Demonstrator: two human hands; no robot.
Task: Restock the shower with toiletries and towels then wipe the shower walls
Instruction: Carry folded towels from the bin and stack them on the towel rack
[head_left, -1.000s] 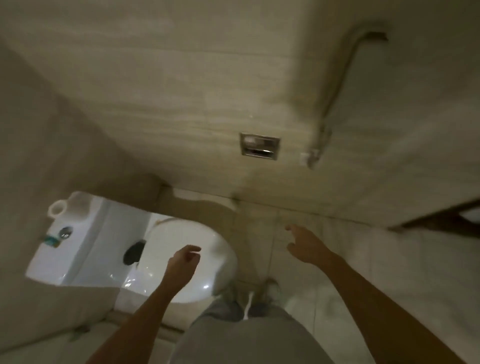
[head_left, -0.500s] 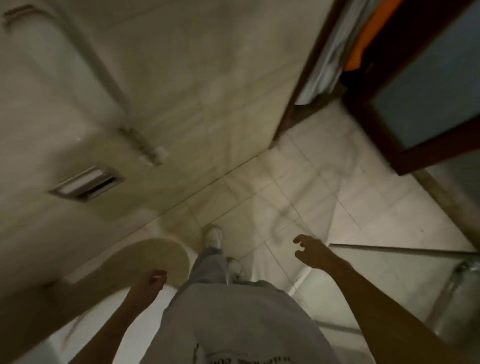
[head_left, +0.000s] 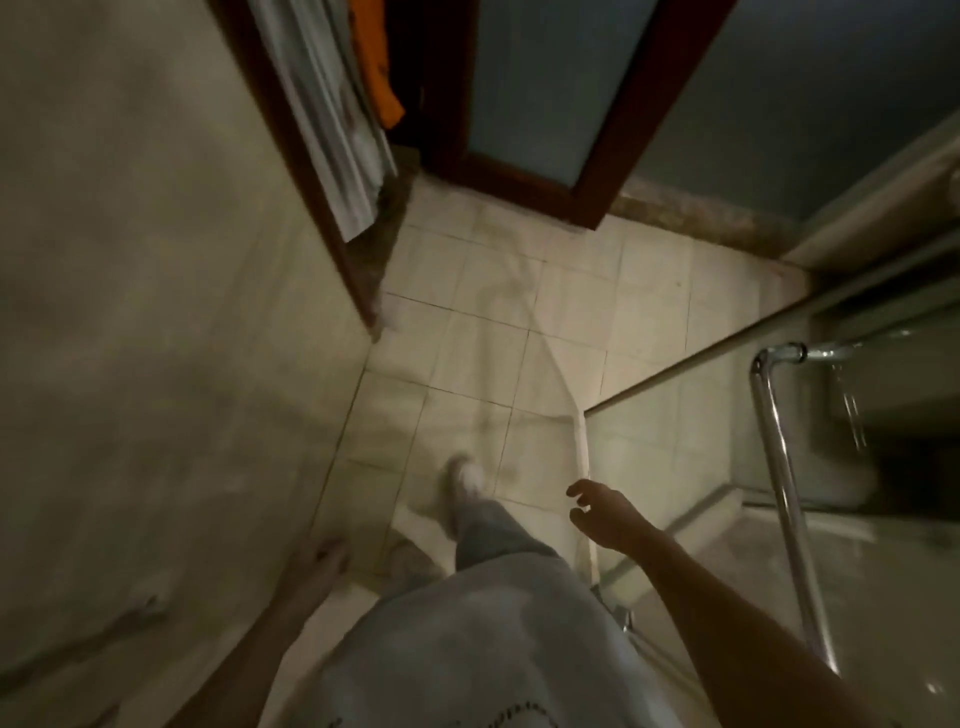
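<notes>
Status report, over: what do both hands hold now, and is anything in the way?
Left hand blurred, looks open and empty. Right hand open, empty. Nothing carried for the restock yet. Shower glass edge close beside right hand.

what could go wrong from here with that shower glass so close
1. The right hand hangs open beside the bare edge of the glass panel. In this dim light, the fingers may knock against it.
2. The shoe steps on pale floor tiles that look glossy. Whether they are wet cannot be told, but a slip is possible.
3. The left hand is blurred and close to the wall, so it could scrape along it.
</notes>
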